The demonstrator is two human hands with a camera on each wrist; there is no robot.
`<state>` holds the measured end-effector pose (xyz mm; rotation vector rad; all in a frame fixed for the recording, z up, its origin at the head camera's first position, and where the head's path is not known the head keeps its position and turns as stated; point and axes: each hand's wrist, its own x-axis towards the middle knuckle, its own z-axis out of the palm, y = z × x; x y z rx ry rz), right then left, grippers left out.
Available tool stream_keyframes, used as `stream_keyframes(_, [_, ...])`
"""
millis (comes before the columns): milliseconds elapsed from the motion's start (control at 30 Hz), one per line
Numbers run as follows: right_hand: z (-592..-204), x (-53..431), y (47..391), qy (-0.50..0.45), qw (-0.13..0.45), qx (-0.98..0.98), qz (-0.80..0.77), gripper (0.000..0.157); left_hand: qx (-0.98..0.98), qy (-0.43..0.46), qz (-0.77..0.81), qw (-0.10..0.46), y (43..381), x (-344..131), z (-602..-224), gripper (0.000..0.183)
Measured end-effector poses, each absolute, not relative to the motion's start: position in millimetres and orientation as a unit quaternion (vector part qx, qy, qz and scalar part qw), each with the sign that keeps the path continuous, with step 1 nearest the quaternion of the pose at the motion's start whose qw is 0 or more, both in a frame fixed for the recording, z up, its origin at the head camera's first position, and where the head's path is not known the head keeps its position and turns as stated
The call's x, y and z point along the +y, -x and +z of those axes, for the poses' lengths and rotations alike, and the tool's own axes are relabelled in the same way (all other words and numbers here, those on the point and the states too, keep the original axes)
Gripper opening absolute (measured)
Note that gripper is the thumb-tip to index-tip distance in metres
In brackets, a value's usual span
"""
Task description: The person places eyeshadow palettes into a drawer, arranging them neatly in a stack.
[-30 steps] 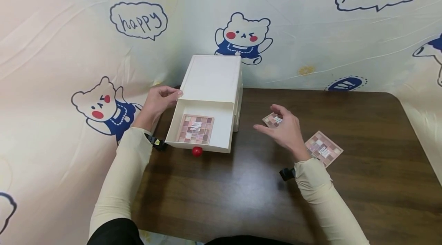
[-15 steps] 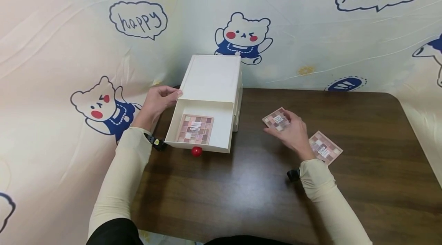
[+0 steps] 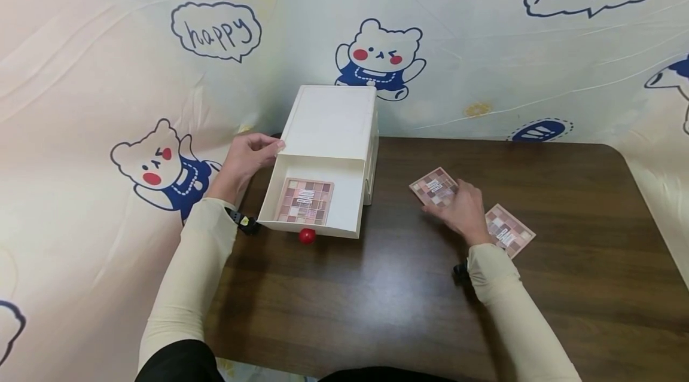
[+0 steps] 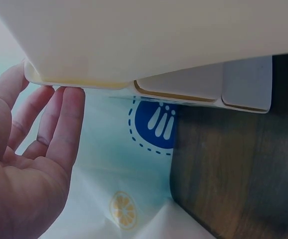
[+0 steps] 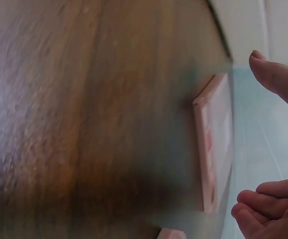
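Observation:
A white drawer unit [image 3: 331, 122] stands at the table's back left, its top drawer [image 3: 344, 202] pulled out. One pink-and-brown checkered eyeshadow palette [image 3: 305, 201] lies inside that drawer. My left hand [image 3: 249, 158] touches the unit's upper left front corner; the left wrist view has thumb and fairly straight fingertips against its edges. My right hand [image 3: 460, 210] is over the near right side of a second eyeshadow palette [image 3: 433, 186] on the table. In the right wrist view, thumb and fingers are spread apart, with a gap to the palette [image 5: 215, 144]. A third palette [image 3: 508, 231] lies beside the right wrist.
A red round knob [image 3: 307, 236] sticks out from the drawer front. Brown wooden table [image 3: 377, 304] extends to the front and right. Behind it hangs a pale cloth [image 3: 457, 29] printed with bears and lettering.
My right hand has moved right and slightly toward me, uncovering more of the second palette. The left hand and the drawer have stayed where they were.

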<state>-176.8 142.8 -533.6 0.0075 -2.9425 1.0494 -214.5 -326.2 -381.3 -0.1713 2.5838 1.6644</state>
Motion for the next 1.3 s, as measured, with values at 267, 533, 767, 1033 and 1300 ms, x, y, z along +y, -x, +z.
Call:
stream_keyframes(267, [-545, 146, 179, 0.002, -0.017, -0.951, 0.309, 0.122, 0.835, 0.057, 0.547, 0.034, 214, -326, -380, 0.044])
stream_keyframes(533, [-560, 147, 181, 0.002, -0.020, -0.957, 0.288, 0.119, 0.840, 0.061, 0.539, 0.037, 214, -326, -380, 0.046])
stream_keyframes(767, [-562, 147, 181, 0.008, -0.004, -0.954, 0.299, 0.116, 0.838, 0.059, 0.542, 0.032, 216, -327, -382, 0.045])
stream_keyframes(1033, [-561, 148, 180, 0.013, 0.015, -0.946, 0.323, 0.118, 0.835, 0.060, 0.545, 0.033, 216, -327, -383, 0.044])
stream_keyframes(1300, [-558, 152, 176, 0.030, -0.003, -0.926, 0.375, 0.126, 0.835, 0.060, 0.546, 0.031, 215, -326, -382, 0.044])
